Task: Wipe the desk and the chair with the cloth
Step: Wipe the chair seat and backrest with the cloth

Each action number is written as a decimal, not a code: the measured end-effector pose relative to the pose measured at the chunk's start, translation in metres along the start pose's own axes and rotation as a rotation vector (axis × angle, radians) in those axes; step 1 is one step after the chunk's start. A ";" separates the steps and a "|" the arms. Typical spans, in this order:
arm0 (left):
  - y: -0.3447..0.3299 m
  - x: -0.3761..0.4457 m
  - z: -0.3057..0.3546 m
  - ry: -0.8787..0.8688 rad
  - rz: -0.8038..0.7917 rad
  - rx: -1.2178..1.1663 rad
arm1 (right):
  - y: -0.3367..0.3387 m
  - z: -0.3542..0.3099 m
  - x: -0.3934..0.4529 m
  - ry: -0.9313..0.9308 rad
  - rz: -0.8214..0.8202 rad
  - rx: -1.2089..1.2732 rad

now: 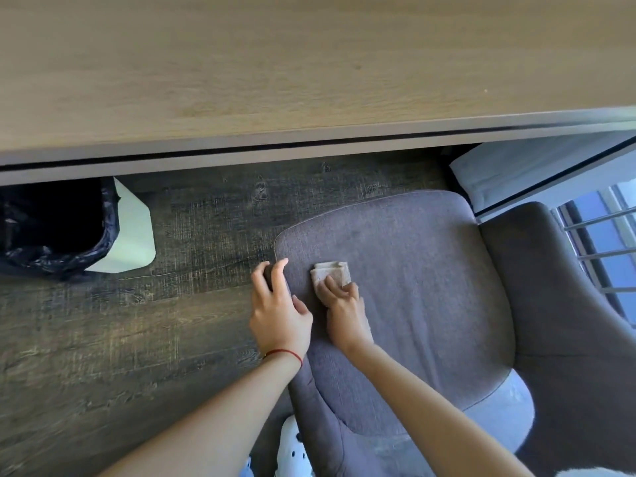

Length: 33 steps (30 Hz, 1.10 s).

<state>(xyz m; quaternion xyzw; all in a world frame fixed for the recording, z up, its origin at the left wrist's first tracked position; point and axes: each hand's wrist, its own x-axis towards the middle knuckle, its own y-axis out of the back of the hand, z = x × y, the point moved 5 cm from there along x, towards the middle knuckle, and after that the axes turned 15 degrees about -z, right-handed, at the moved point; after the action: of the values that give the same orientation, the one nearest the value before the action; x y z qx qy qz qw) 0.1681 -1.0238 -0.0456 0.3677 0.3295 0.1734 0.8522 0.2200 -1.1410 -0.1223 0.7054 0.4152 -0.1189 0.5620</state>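
A grey fabric chair [413, 277] stands below the light wooden desk [275, 70], its seat facing up. A small folded beige cloth [332, 273] lies on the left part of the seat. My right hand [344, 308] presses down on the cloth, fingers curled over its near edge. My left hand [278, 308] grips the left front corner of the seat, fingers wrapped over the edge; a red string circles that wrist.
A white bin [127, 232] lined with a black bag sits under the desk at left. Dark wood floor [137, 321] spreads left of the chair. A window with railings [605, 242] is at right. White shoes [292, 449] show at the bottom.
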 end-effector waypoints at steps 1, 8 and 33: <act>0.000 -0.001 0.000 -0.002 0.001 0.002 | 0.008 0.007 0.003 -0.016 0.029 0.023; 0.000 0.000 0.002 -0.014 0.005 0.006 | -0.004 0.001 -0.001 -0.095 0.017 -0.045; 0.000 0.000 0.000 -0.010 0.007 0.005 | 0.013 -0.004 0.022 -0.021 0.074 -0.064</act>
<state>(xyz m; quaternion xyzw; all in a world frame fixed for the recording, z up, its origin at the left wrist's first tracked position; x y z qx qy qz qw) 0.1677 -1.0236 -0.0452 0.3719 0.3245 0.1739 0.8521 0.2421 -1.1280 -0.1264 0.7007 0.3865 -0.0922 0.5925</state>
